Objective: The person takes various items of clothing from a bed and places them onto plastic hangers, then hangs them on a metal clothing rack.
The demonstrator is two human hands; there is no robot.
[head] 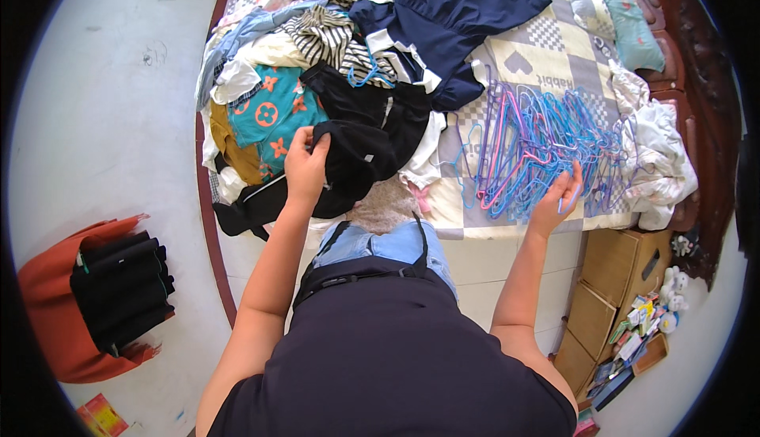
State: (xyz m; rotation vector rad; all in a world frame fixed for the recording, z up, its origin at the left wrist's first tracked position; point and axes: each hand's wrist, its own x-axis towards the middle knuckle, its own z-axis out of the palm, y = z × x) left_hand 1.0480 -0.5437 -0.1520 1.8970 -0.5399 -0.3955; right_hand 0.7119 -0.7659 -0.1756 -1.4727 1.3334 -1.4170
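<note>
My left hand (305, 167) pinches the edge of a black garment (362, 155), which bears a small white tag and drapes over other clothes on the bed. At the near edge of a tangled pile of blue, purple and pink clothes hangers (516, 152) is my right hand (556, 199), its fingers curved. A pale blue strip shows against those fingers; whether they grip a hanger is unclear. Left of my left hand lies a teal cloth with orange flower shapes (279, 107). A blue hanger (369, 75) rests on a black-and-white striped garment (320, 36).
A navy dress (451, 21) with white trim spreads across the patterned bed cover (522, 69). White bedding (665, 164) is heaped by the headboard (706, 104). A wooden cabinet (611, 282) stands at lower right. Folded black clothing (124, 282) lies on an orange cloth (53, 294) at left.
</note>
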